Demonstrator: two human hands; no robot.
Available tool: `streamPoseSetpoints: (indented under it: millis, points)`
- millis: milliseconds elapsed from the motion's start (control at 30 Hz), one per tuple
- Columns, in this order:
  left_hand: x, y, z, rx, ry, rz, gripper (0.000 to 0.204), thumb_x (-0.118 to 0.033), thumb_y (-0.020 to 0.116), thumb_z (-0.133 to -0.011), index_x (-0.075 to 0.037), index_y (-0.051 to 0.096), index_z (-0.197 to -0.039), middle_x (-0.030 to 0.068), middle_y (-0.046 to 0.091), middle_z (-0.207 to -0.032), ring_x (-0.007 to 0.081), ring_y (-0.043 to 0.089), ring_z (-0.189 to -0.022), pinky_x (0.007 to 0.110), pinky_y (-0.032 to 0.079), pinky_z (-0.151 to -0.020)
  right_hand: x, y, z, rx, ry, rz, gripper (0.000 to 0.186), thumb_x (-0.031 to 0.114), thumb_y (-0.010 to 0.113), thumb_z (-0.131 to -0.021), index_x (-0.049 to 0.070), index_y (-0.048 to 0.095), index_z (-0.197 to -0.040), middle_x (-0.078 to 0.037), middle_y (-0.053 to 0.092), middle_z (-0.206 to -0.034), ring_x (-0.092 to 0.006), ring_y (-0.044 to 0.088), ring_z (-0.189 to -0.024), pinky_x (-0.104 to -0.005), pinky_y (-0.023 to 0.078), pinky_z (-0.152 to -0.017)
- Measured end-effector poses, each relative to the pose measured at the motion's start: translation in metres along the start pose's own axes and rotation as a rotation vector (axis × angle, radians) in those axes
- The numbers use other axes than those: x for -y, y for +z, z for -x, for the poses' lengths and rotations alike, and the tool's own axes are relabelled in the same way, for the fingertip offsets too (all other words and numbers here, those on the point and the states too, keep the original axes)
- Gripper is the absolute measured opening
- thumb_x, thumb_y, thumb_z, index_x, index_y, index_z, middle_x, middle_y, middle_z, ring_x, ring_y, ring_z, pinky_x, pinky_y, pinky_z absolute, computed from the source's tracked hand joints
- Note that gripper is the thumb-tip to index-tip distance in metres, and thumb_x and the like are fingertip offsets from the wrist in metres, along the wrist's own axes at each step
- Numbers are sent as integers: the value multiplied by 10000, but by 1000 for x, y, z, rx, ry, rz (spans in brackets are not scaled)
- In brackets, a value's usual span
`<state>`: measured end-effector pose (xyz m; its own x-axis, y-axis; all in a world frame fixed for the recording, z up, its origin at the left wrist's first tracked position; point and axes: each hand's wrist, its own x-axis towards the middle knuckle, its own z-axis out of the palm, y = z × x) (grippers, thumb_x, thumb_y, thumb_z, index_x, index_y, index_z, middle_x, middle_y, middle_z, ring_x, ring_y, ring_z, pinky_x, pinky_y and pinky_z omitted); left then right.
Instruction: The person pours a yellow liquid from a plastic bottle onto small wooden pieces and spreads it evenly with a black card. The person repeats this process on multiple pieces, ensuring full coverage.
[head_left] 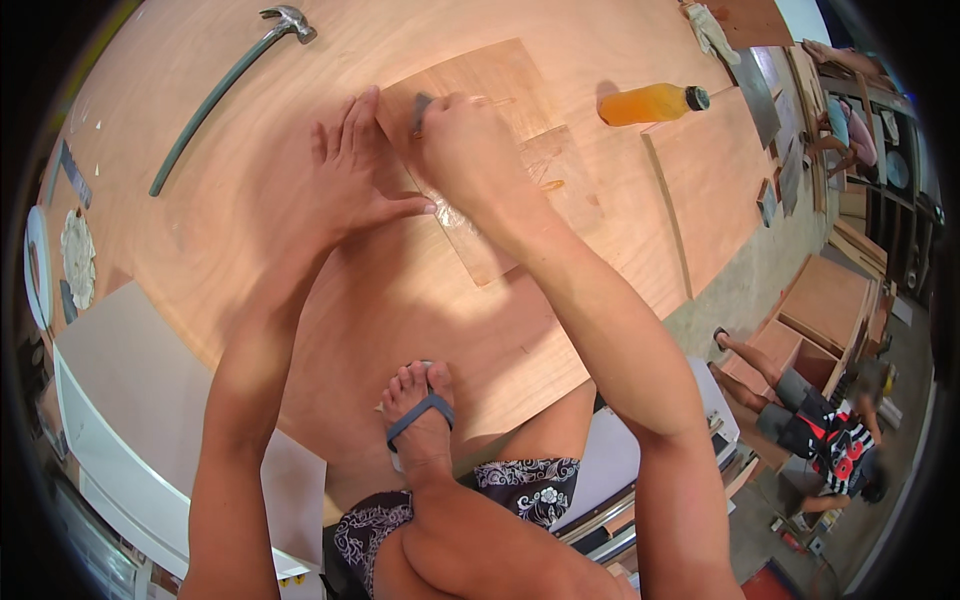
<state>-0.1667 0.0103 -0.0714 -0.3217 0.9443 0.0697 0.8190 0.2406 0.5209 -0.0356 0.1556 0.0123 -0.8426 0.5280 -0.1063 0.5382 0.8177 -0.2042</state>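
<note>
The thin wood sheet (497, 78) lay flat on the broad board (215, 215), directly under the right hand (463, 142) and just to the right of the left one. Its left edge slanted from the upper left down toward the lower right, and that looked like its longer direction; whether it was one sheet or two overlapping pieces, I couldn't tell.

The right hand was the nearer, reaching in over the wood, its fingers closed around a small grey tool (420, 112) (mostly hidden by the fist) whose visible end poked out on the upper left side, near the sheet's left edge. The left hand (350, 185) held nothing: its fingers were spread on the board, its thumb reaching rightward to the slanting edge, close by a shiny wet smear (452, 216).

The bottle of orange liquid (650, 105) lay well off to the right, the hammer (230, 85) to the upper left.
</note>
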Motion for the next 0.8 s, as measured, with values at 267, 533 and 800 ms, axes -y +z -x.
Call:
streamPoseSetpoints:
  millis: [267, 533, 800]
  points:
    - [6, -4, 1, -84, -21, 159, 1383, -721, 918, -709, -85, 223, -1721, 166, 371, -1726, 384, 351, -1587, 613, 200, -1316, -104, -27, 6, 52, -597, 65, 373, 135, 796, -879, 109, 791, -1251, -25, 751, -1307, -249, 651, -1291, -442, 472, -1160]
    - [12, -28, -55, -369, -181, 330, 547, -338, 866, -934, -32, 706, -1357, 125, 766, -1291, 274, 649, -1195, 435, 515, -1061, -108, -74, 9, 194, -247, 59, 434, 43, 749, -840, 135, 787, -1262, -27, 778, -1191, -287, 754, -1041, -444, 579, -952]
    - [-9, -35, -83, -287, -215, 645, 488, -257, 841, -959, -51, 723, -1385, 80, 829, -967, 197, 763, -1040, 352, 570, -1000, -112, -19, 62, -197, -248, 34, 371, 149, 785, -872, 99, 770, -1239, -89, 765, -1095, -329, 753, -995, -458, 612, -828]
